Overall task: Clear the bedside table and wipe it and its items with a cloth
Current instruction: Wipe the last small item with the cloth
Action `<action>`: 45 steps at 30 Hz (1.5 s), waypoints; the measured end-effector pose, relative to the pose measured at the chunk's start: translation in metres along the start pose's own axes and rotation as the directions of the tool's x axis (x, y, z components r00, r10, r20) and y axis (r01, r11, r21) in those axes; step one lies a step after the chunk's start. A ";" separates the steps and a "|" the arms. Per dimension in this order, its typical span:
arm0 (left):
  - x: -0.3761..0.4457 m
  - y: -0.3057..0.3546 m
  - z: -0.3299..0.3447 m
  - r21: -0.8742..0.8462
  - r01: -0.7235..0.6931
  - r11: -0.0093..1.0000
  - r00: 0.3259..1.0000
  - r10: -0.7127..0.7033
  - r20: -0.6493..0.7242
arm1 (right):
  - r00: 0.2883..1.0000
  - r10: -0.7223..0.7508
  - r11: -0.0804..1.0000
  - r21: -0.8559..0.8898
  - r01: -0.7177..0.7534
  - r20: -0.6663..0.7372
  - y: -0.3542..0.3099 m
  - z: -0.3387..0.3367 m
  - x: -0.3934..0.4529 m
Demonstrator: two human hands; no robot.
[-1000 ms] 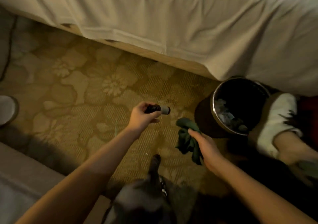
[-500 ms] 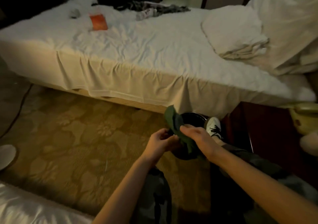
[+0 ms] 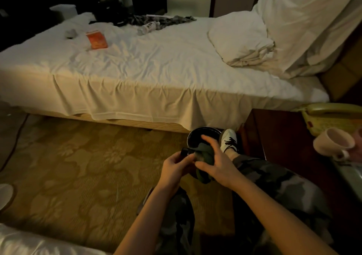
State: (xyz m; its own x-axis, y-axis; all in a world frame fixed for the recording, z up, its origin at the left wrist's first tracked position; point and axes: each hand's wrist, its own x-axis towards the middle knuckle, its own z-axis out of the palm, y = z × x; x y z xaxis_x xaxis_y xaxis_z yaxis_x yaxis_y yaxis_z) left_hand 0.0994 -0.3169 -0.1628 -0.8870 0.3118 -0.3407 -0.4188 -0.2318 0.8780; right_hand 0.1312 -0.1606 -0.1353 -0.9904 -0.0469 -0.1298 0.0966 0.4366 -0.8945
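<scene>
My left hand (image 3: 174,166) grips a small dark bottle (image 3: 185,152), whose end sticks out above the fingers. My right hand (image 3: 215,163) holds a dark green cloth (image 3: 204,156) wrapped against the bottle's other end. Both hands meet above my knees, in front of a round black bin (image 3: 203,132). The dark wooden bedside table (image 3: 284,137) stands at the right, carrying a yellowish telephone (image 3: 331,115) and a pale pink mug (image 3: 333,142).
A white-sheeted bed (image 3: 147,68) fills the back, with an orange packet (image 3: 97,40), a plastic bottle (image 3: 147,27), dark clothing and pillows (image 3: 241,39) on it. Patterned carpet (image 3: 78,166) lies between. My white shoe (image 3: 229,140) is beside the bin. Another bed edge (image 3: 29,243) shows at lower left.
My view lifted from the floor to the bed. The hands came together: the cloth, held apart from the bottle a second ago, now wraps its end.
</scene>
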 end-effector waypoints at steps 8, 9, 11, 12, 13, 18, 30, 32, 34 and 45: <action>0.007 -0.011 0.001 0.271 0.000 0.963 0.997 0.020 -0.072 | 0.994 -0.080 0.912 -0.397 0.106 0.080 0.007 0.003 0.001; 0.007 -0.011 0.002 0.258 0.015 0.966 0.998 0.003 -0.069 | 0.994 -0.086 0.876 -0.469 0.109 0.071 0.007 0.006 -0.001; 0.006 -0.010 0.004 0.262 0.027 0.965 0.999 -0.017 -0.042 | 0.992 -0.124 0.776 -0.622 0.100 0.005 0.006 0.009 -0.006; 0.007 -0.010 0.005 0.285 0.016 0.959 1.000 -0.009 -0.025 | 0.990 -0.141 0.728 -0.680 0.084 -0.029 0.005 0.010 -0.007; 0.007 -0.010 0.005 0.330 -0.006 0.944 1.000 0.012 -0.016 | 0.988 -0.145 0.700 -0.711 0.065 -0.052 0.005 0.010 -0.007; 0.002 -0.006 0.006 0.375 -0.129 0.918 0.989 0.090 0.120 | 0.974 0.206 0.887 -0.440 -0.142 0.100 0.005 -0.003 0.003; 0.001 -0.004 -0.009 0.453 -0.212 0.866 0.976 0.163 0.145 | 0.972 0.233 0.940 -0.245 -0.236 -0.043 0.019 0.017 0.007; 0.004 -0.007 -0.007 0.454 -0.169 0.875 0.985 0.146 0.087 | 0.982 0.057 0.874 -0.467 -0.135 -0.178 0.022 0.024 0.001; 0.008 -0.012 -0.004 0.446 -0.111 0.888 0.993 0.115 0.019 | 0.972 -0.108 0.763 -0.645 -0.054 -0.210 0.023 0.025 0.000; 0.014 -0.015 0.002 0.437 -0.128 0.890 0.981 0.177 -0.073 | 0.893 0.451 0.893 -0.020 -0.450 0.008 0.029 0.027 0.015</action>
State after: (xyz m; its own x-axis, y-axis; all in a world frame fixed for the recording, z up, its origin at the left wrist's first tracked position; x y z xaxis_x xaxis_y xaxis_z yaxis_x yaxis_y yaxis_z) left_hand 0.0935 -0.3074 -0.1799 -0.9589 0.1979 -0.2033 -0.1739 0.1563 0.9723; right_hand 0.1217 -0.1727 -0.1746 -0.8399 0.1480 -0.5221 0.5303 0.4286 -0.7315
